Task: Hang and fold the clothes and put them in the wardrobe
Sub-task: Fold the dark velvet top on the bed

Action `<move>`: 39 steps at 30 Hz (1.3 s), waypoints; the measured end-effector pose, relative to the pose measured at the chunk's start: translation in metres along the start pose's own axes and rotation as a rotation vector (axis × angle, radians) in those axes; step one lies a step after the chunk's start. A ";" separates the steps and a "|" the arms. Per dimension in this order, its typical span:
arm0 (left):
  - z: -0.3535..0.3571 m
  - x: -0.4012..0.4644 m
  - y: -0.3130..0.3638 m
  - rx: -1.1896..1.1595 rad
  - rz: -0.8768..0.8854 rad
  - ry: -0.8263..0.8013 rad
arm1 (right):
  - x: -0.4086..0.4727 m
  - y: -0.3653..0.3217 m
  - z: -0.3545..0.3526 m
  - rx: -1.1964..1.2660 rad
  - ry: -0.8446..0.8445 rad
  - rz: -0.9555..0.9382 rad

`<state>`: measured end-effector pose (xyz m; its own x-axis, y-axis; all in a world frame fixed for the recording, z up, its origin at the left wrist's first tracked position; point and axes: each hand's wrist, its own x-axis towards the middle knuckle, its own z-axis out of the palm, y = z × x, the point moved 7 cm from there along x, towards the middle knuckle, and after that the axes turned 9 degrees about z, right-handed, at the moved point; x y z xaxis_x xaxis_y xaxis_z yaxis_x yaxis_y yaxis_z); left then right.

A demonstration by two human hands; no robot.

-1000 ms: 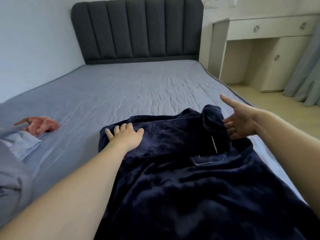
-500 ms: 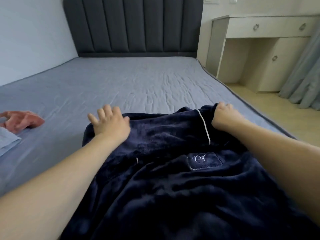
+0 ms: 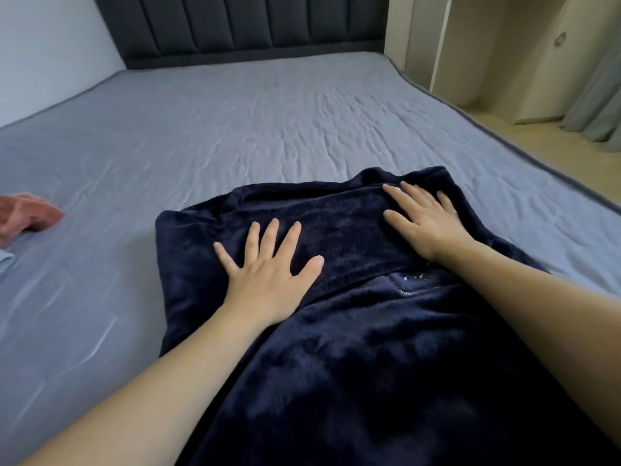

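A dark navy fleece garment (image 3: pixel 353 348) lies spread on the grey-blue bed sheet (image 3: pixel 252 129), its far end folded over toward me. My left hand (image 3: pixel 268 267) lies flat on the folded part, fingers straight and spread. My right hand (image 3: pixel 425 220) presses flat on the fold's right side, fingers straight and pointing up-left. An embroidered pocket patch (image 3: pixel 413 284) peeks out below my right wrist.
A pink cloth (image 3: pixel 28 215) lies at the bed's left edge, with a pale blue piece (image 3: pixel 5 260) below it. The dark padded headboard (image 3: pixel 252 25) stands at the back. A cream desk unit (image 3: pixel 504 55) and grey curtain (image 3: pixel 598 105) stand right of the bed, past a strip of wooden floor.
My right hand let go of the garment's right edge after folding it inward and now lies flat on it. My left hand spread flat and slid toward the middle. The view tilted down.
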<state>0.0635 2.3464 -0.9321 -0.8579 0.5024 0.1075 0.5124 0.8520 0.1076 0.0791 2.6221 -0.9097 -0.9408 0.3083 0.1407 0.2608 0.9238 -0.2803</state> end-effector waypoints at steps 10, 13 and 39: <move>-0.014 -0.060 0.016 0.084 -0.129 -0.138 | -0.150 0.085 -0.025 -0.246 -0.138 0.450; -0.017 -0.098 0.034 -0.076 -0.206 -0.295 | -0.182 0.074 -0.026 -0.284 -0.156 0.463; -0.101 -0.230 0.184 0.399 0.196 -0.288 | -0.329 -0.006 -0.119 -0.130 -1.026 0.074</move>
<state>0.3588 2.3729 -0.8367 -0.7516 0.6304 -0.1941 0.6584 0.6994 -0.2782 0.4125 2.5419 -0.8411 -0.6378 0.0797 -0.7660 0.2893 0.9466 -0.1424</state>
